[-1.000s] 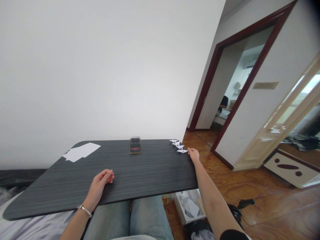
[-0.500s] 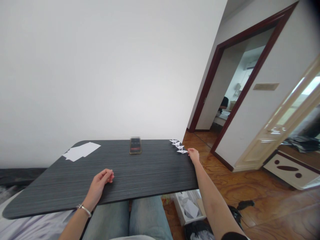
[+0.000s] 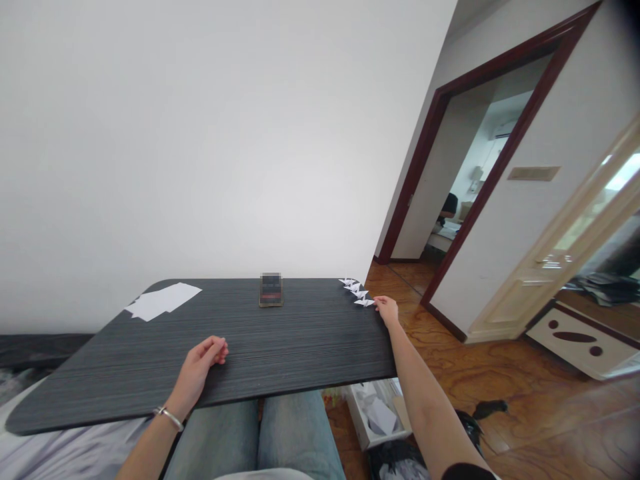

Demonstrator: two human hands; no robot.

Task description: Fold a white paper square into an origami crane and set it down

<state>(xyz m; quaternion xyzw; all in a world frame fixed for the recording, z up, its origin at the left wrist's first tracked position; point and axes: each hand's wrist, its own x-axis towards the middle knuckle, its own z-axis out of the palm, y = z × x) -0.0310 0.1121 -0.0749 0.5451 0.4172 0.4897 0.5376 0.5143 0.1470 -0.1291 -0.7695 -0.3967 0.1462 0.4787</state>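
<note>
Several white paper cranes (image 3: 356,291) stand in a slanting row at the far right corner of the dark table (image 3: 300,340). At the nearest crane (image 3: 364,303), my right hand (image 3: 388,311) pinches the tip of its right wing between thumb and fingers. My left hand (image 3: 205,357) rests at the table's front left half, fingers curled together, with nothing visible in them. White paper sheets (image 3: 165,301) lie overlapped at the back left, well beyond my left hand. A phone (image 3: 271,291) lies at the back middle, its top part blurred.
A white wall (image 3: 250,147) rises behind the table. Under the right front edge sit a white box (image 3: 379,415) holding papers and a black bag (image 3: 395,460). To the right are a wooden floor (image 3: 460,360), a doorway and a low cabinet (image 3: 580,337).
Almost nothing has moved. My right hand stays at the nearest crane's wing and my left hand keeps its place; the view has shifted very slightly.
</note>
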